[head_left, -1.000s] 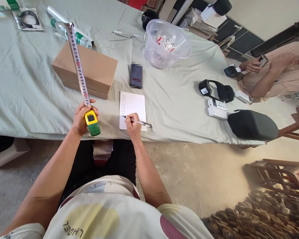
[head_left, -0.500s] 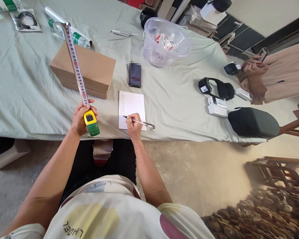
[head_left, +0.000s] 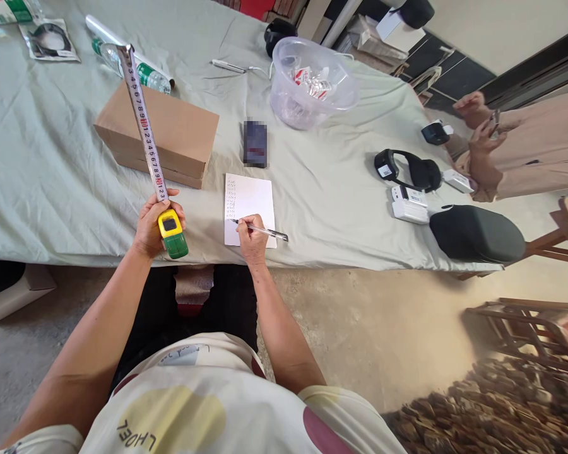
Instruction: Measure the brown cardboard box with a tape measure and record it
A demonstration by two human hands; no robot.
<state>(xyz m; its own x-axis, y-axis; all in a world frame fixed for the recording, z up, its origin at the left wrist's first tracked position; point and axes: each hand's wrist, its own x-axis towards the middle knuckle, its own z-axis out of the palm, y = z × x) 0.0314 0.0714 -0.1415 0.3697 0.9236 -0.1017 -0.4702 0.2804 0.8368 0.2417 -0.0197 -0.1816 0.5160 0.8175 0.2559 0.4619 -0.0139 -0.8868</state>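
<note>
My left hand [head_left: 150,222] is closed round a yellow and green tape measure [head_left: 171,233] at the table's front edge. Its white blade [head_left: 142,120] is pulled out and sticks up and away over a brown cardboard box [head_left: 158,133]. My right hand [head_left: 252,234] pinches a pen [head_left: 263,231] with its tip on a white sheet of paper [head_left: 248,205] that carries a column of small written figures down its left side.
A dark phone [head_left: 255,143] lies beyond the paper. A clear plastic basin [head_left: 315,82] with packets, a water bottle [head_left: 137,69], black headbands [head_left: 409,169], white devices [head_left: 409,208] and a dark pouch [head_left: 476,233] rest on the pale green cloth [head_left: 52,164]. Another person [head_left: 525,148] sits at right, holding a phone.
My hands stay nearly still on the tape measure and pen. The person at right has raised their hands with the phone.
</note>
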